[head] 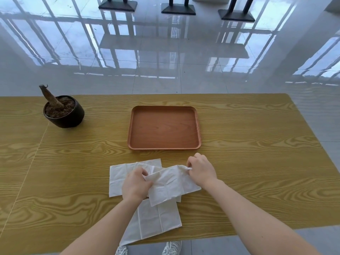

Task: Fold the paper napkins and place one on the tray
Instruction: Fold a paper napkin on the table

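Observation:
A white paper napkin [171,184] is lifted a little off the wooden table, pinched at its far corners by both hands. My left hand [136,183] grips its left corner and my right hand [201,170] grips its right corner. Under it lie other white napkins: one spread to the left [119,177], one nearer me [156,219] that overhangs the table's front edge. The brown wooden tray [164,110] sits just beyond the hands, with nothing on it.
A black pot [68,120] of soil with a dry stump stands at the table's far left. The yellow wood-grain table [248,162] ends close behind the tray and near my feet. Glossy tiled floor and dark table bases lie beyond.

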`<control>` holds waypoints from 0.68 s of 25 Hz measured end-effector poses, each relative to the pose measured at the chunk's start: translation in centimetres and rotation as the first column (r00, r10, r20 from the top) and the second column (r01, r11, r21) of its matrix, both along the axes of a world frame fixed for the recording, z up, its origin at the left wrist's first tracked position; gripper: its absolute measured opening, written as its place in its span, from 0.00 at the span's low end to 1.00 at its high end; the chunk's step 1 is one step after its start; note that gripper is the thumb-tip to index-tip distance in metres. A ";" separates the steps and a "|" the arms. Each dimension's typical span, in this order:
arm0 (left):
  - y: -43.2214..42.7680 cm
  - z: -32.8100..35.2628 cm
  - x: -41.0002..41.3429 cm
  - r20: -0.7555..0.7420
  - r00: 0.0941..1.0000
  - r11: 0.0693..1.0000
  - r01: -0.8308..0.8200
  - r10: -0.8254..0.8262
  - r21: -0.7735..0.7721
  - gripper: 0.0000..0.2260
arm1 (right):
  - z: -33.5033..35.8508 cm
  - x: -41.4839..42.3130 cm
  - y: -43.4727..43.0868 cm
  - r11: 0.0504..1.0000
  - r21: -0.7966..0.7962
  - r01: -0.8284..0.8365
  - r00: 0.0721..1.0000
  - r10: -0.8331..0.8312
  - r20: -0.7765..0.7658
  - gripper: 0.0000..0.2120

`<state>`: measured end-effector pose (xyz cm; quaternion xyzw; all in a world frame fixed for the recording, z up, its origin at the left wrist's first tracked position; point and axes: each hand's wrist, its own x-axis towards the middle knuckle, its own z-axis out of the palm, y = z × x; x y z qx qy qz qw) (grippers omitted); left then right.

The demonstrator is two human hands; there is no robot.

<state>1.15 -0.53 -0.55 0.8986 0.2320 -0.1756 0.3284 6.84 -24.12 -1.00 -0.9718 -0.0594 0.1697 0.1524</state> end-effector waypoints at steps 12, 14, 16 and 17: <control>3.1 2.0 -1.8 0.180 0.957 0.915 -0.146 0.227 -0.376 0.08 | 4.3 -2.0 0.9 0.892 0.382 0.240 0.971 -0.225 -0.085 0.04; 5.2 2.6 -2.5 0.191 0.940 0.889 -0.181 0.282 -0.421 0.07 | 5.2 -2.0 2.7 0.861 0.450 0.236 0.972 -0.211 -0.107 0.04; 7.5 3.2 -3.3 0.210 0.910 0.859 -0.231 0.357 -0.458 0.06 | 5.7 -2.0 5.3 0.843 0.499 0.199 0.979 -0.151 -0.135 0.04; 8.8 3.4 -4.0 0.224 0.890 0.847 -0.260 0.396 -0.465 0.05 | 5.9 -2.0 7.0 0.836 0.520 0.175 0.982 -0.109 -0.154 0.04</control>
